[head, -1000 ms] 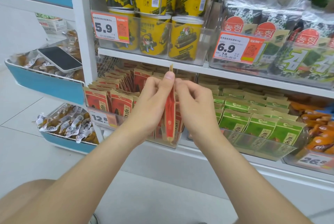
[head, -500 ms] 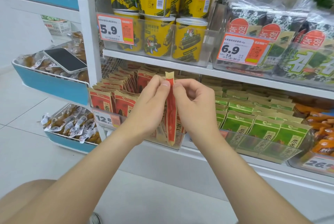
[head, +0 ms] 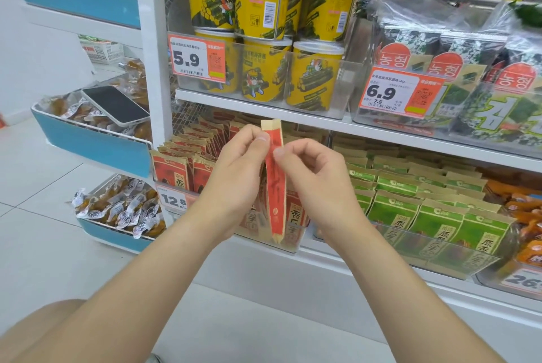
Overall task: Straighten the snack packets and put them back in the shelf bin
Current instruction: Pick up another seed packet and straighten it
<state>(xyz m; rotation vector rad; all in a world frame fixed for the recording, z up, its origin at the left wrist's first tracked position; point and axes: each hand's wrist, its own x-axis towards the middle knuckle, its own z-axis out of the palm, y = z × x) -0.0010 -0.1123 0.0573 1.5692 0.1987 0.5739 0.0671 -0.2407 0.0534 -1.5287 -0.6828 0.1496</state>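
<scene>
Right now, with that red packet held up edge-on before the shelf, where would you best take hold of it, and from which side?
Take the red packet by its upper part, below the tan sealed strip, pinching its two flat faces from left and right. It stands upright, edge-on to the camera, so its broad faces point sideways; the thin edge would likely give little to hold.

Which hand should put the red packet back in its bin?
Probably the left hand: it pinches the red packet in front of the red bin, while the right hand sits toward the green packets.

Shelf (head: 337, 260) holds clear bin (head: 294, 244) of red packets (head: 170, 169).
</scene>
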